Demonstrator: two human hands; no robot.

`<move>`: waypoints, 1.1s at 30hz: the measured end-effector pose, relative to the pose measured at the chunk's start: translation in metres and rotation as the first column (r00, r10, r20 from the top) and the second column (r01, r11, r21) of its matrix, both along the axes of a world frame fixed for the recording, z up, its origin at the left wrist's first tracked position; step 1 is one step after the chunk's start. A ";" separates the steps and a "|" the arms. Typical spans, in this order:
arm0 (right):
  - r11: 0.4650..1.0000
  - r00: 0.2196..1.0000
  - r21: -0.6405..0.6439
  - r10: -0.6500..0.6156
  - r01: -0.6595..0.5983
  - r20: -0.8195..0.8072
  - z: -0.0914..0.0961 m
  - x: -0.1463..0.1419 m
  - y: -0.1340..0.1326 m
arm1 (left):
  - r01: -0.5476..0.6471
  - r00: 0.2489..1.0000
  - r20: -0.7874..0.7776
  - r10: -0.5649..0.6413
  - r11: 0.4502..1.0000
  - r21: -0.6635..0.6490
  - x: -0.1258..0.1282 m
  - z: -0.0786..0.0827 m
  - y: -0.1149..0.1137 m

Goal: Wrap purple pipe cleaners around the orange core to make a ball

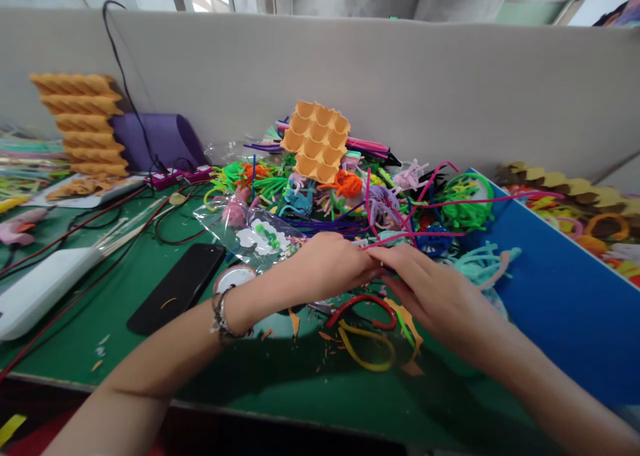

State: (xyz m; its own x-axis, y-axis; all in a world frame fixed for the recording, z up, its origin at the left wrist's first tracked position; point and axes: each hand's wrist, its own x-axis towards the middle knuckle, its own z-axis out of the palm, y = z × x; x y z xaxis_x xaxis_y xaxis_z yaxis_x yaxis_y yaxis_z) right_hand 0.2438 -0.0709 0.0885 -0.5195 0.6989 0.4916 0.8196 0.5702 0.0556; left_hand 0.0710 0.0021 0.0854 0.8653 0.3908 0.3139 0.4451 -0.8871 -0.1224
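Observation:
My left hand [335, 266] and my right hand [427, 286] meet above the middle of the table, with fingertips pressed together. Both are closed around pink pipe cleaners [417, 235], whose long ends stick out behind the fingers, some bending upward and to the right. The gripped part is hidden by my fingers. On the table below lie a bent red pipe cleaner [363, 301] and a yellow pipe cleaner loop [370, 366]. Orange scraps [295, 323] are scattered around them. A clear plastic bag [250, 233] with a white and green piece lies beyond my left forearm.
Colourful pipe cleaners [300, 199] pile up at the back, under an orange egg-crate piece [320, 139]. A blue board [560, 289] stands at the right. Left are a black phone [177, 286], a white holder with sticks [47, 293], a pink glue gun [23, 226] and cables.

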 end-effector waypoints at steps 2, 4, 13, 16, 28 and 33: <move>0.998 0.998 0.014 -0.056 0.056 -0.012 -0.006 0.002 0.004 | -0.036 0.999 0.005 0.035 0.999 0.023 0.005 -0.004 0.002; 0.994 0.991 0.022 -0.107 0.109 -0.079 -0.013 0.013 0.010 | -0.060 0.998 0.015 0.059 0.996 0.062 0.005 -0.010 0.003; 0.974 0.980 -0.220 -0.090 0.050 -0.177 -0.064 0.034 0.031 | 0.022 1.000 -0.007 -0.021 0.979 0.205 -0.016 -0.037 -0.012; 0.964 0.987 -0.266 -0.071 0.031 -0.143 -0.069 0.028 0.032 | 0.027 0.999 0.017 -0.032 0.972 0.233 -0.024 -0.038 -0.016; 0.981 0.996 -0.195 -0.004 -0.013 -0.086 -0.075 0.032 0.040 | 0.086 0.991 0.091 -0.102 0.982 0.167 -0.029 -0.057 -0.042; 0.988 0.992 -0.106 0.108 -0.114 -0.064 -0.055 0.030 0.024 | 0.055 0.976 0.195 -0.099 0.974 0.220 -0.032 -0.040 -0.038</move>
